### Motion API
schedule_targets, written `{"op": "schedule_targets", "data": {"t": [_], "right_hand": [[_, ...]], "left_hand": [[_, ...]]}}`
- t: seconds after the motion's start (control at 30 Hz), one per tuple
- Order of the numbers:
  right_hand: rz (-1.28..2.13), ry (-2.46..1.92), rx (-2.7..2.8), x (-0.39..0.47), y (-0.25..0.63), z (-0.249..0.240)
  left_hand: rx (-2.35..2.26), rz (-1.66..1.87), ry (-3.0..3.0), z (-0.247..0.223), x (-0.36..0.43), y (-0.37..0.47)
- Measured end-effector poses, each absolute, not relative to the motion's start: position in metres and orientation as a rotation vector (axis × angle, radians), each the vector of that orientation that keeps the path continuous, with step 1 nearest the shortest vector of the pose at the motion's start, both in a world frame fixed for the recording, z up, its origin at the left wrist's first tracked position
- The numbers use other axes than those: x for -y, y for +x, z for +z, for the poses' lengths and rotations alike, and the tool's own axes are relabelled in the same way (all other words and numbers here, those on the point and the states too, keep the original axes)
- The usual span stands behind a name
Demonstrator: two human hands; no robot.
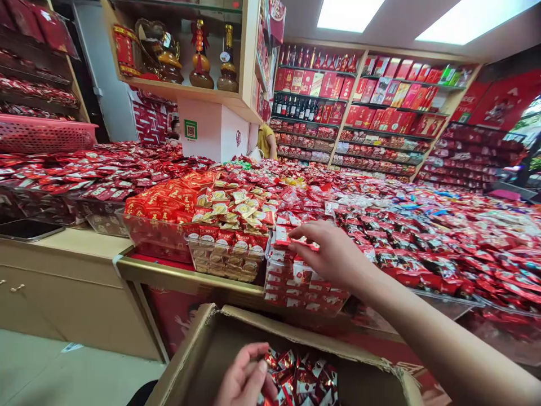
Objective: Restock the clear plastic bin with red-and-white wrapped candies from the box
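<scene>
My right hand [332, 254] reaches over a clear plastic bin [310, 301] stacked with small red-and-white wrapped packets. Its thumb and fingers close around a red-and-white packet [311, 245] at the top of the stack. Below, my left hand [245, 376] is inside an open cardboard box [253, 318], beside a heap of shiny red-and-white candy packets [302, 378]. Its fingers are loosely curled with a gap between thumb and forefinger, and I see nothing gripped there. The lower part of that hand is cut off by the frame.
Left of the bin stand bins of cream durian-printed packets [226, 254] and red packets [164, 206]. Wrapped sweets [401, 237] cover the counter to the right. A brass-coloured rail [190, 276] runs along the counter's front. A person in yellow [267, 141] is at the back.
</scene>
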State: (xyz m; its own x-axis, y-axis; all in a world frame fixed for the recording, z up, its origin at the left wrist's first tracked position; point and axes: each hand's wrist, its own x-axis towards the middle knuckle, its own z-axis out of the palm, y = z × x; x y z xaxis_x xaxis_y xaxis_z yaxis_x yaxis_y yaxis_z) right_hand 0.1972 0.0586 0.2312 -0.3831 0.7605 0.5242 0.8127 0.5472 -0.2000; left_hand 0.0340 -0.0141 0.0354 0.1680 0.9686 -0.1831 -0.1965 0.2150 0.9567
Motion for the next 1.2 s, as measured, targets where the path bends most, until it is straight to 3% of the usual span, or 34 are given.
{"op": "schedule_targets", "data": {"t": [0.1, 0.23, 0.33, 0.43, 0.63, 1.2], "right_hand": [[0.257, -1.290, 2.127, -0.020, 0.196, 0.206], [0.927, -1.433, 1.882, 0.019, 0.185, 0.135], [1.301, -1.210, 1.601, 0.027, 0.177, 0.093], [1.467, -1.044, 1.368, 0.026, 0.176, 0.082], [1.540, -0.987, 1.195, 0.030, 0.184, 0.092], [0.948, -1.221, 1.642, 0.047, 0.213, 0.090]], "left_hand": [[-1.060, 1.050, 0.860, 0.065, 0.009, 0.033], [-1.007, 1.200, 0.749, 0.090, 0.000, 0.040], [-0.930, 1.215, 0.664, 0.102, 0.001, 0.050], [-0.857, 1.172, 0.639, 0.111, 0.009, 0.055], [-0.784, 0.983, 0.976, 0.103, 0.017, 0.050], [-0.725, 0.797, 1.385, 0.096, 0.024, 0.047]]}}
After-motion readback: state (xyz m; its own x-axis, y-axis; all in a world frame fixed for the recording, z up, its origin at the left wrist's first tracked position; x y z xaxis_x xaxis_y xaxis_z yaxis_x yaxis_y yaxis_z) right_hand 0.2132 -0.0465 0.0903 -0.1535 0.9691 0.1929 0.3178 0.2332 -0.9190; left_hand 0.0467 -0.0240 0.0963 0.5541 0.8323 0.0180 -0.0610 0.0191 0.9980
